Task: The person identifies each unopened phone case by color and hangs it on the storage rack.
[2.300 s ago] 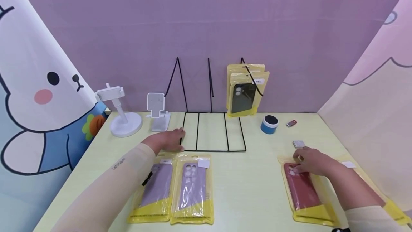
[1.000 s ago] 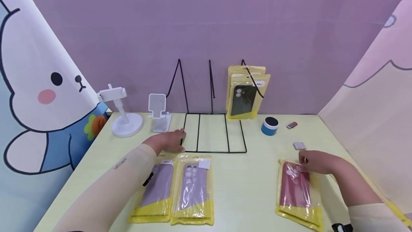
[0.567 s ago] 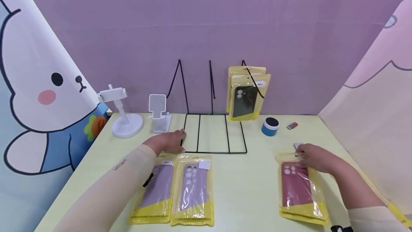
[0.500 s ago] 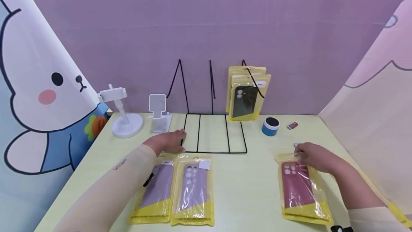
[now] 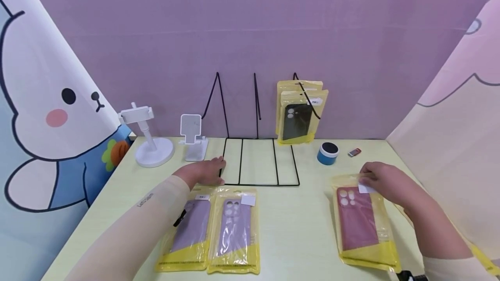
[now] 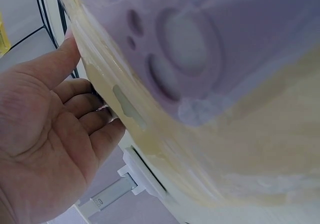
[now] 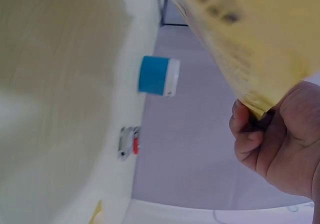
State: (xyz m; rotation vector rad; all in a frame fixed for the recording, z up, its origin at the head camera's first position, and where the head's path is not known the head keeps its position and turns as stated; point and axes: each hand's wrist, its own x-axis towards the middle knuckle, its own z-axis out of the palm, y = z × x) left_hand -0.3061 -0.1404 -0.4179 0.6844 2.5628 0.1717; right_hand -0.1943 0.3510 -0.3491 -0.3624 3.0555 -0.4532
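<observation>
Two hands [image 5: 384, 181] [image 5: 203, 171] beside packets [image 5: 362, 222], rack [image 5: 258, 161].

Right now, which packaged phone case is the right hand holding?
The red case packet, lying alone at the table's right; the right hand pinches its top edge. The two purple packets lie untouched beside the left forearm.

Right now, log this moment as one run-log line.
right hand: pinches top edge of red phone case packet, on table | left hand: rests at front left corner of black wire rack
</observation>
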